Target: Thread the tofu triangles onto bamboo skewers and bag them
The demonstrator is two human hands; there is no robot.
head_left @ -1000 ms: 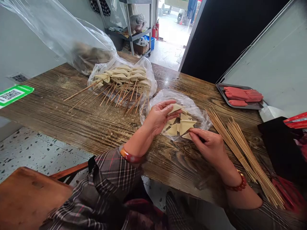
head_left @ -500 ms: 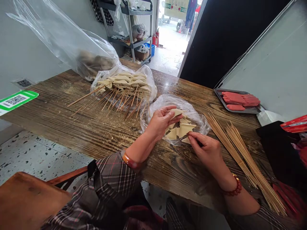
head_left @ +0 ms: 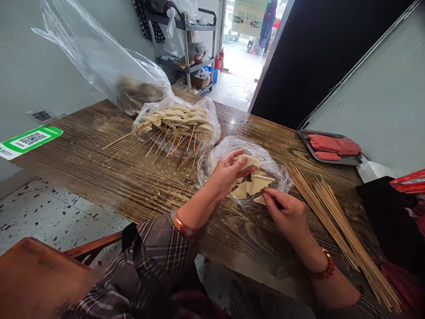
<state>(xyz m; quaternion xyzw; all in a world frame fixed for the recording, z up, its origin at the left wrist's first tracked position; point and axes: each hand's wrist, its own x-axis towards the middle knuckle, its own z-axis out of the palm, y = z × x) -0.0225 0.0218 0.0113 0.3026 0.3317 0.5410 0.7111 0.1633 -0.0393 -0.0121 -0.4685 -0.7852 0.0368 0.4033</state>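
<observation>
My left hand (head_left: pixel 229 170) holds a pale, folded triangular piece of tofu sheet (head_left: pixel 248 161) between thumb and fingers, above a spread-out clear plastic bag (head_left: pixel 226 145). Lower and to the right, my right hand (head_left: pixel 287 210) is closed in a pinch beside another tofu-sheet triangle (head_left: pixel 260 182). What sits between its fingertips is too small to make out. Several more pale pieces lie on the bag under both hands, partly covered by them.
Skewered tofu triangles (head_left: pixel 179 114) are piled in a second bag, sticks pointing toward me. Bundles of bare bamboo skewers (head_left: pixel 341 226) lie right of my right hand. A dark tray (head_left: pixel 303 138) holds pink sausage-like pieces (head_left: pixel 327 145). A green QR card (head_left: pixel 31 139) is at the left.
The whole view has shifted slightly, so things appear a little lower and further right. Both hands keep nearly the same pose over the bag, the left with its tofu-sheet piece.
</observation>
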